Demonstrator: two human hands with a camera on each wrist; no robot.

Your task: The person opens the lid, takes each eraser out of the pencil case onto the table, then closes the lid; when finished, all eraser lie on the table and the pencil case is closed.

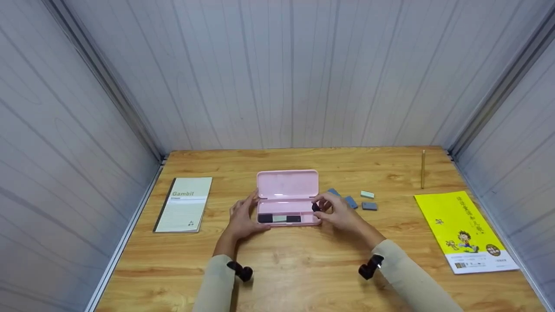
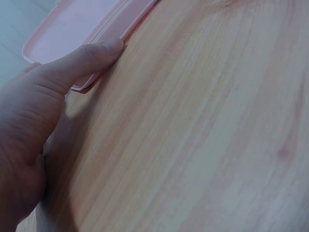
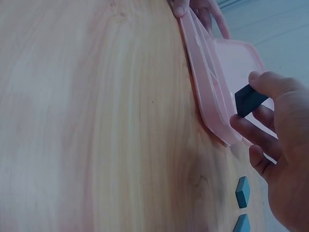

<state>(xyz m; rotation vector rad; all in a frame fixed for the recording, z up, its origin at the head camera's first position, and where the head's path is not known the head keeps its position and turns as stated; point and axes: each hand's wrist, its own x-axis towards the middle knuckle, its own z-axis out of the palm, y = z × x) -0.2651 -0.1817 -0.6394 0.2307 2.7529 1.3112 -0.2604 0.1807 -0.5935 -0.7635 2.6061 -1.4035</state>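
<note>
A pink pencil case (image 1: 287,184) stands with its lid tilted back, long side toward me. My left hand (image 1: 242,222) holds its left end, the thumb (image 2: 108,47) along the front edge and the fingers round the back corner. Between thumb and fingers, my right hand (image 1: 342,215) pinches a small dark eraser (image 3: 248,100) over the case's right end. Inside the front compartment, dark blocks lie at either side of a pale one (image 1: 279,218). A short divider marks off the right end of that compartment.
Several blue-grey erasers (image 1: 369,206) and a pale green one (image 1: 367,194) lie right of the case. A Gambil notebook (image 1: 184,208) is at the left. At the right are a pencil (image 1: 423,171) and a yellow booklet (image 1: 461,229). Panels wall the table's back and sides.
</note>
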